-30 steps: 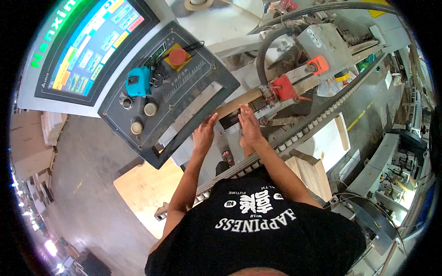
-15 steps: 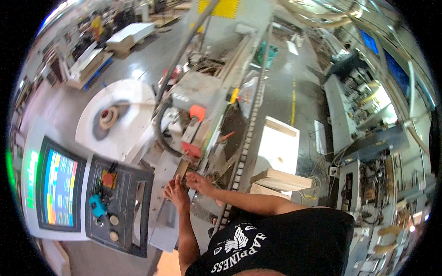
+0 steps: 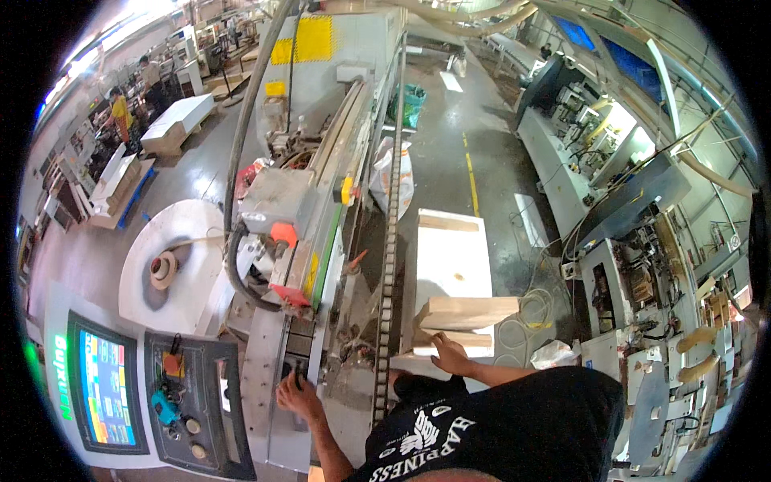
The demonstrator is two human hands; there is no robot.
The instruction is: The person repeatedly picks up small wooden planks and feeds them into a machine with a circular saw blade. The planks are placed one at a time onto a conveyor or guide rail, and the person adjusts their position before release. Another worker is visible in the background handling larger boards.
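The right hand point(image 3: 452, 355) is on the right of the roller rail point(image 3: 387, 297), fairly wide, fingers apart and slightly bent. Its fingertips meet the near edge of the lower wooden board point(image 3: 475, 340); whether they press or grip, I cannot tell. The left hand point(image 3: 299, 398) is on the left of the roller rail, fingers bent, over the grey machine bed point(image 3: 271, 422), just beside its dark slot point(image 3: 299, 341). Whether those fingers hold anything, I cannot tell.

The 2 wooden pieces are right of the roller rail: the lower board just beyond the right fingertips, and a thicker wooden block point(image 3: 474, 310) a little farther out. Both are at the near end of a white panel point(image 3: 450, 261), and they are well apart from the left hand.

Left of the roller rail, ahead of the left hand, come a red guard point(image 3: 291, 296), an orange knob point(image 3: 283, 234) and a dark hose point(image 3: 233, 201). Farther left are a control panel point(image 3: 221, 386) with 2 pale knobs, a teal device point(image 3: 166, 407) and a lit screen point(image 3: 106, 390), and a round white disc point(image 3: 189, 221) beyond them. Right of the roller rail, past the white panel, a yellow line point(image 3: 471, 177) marks the floor.
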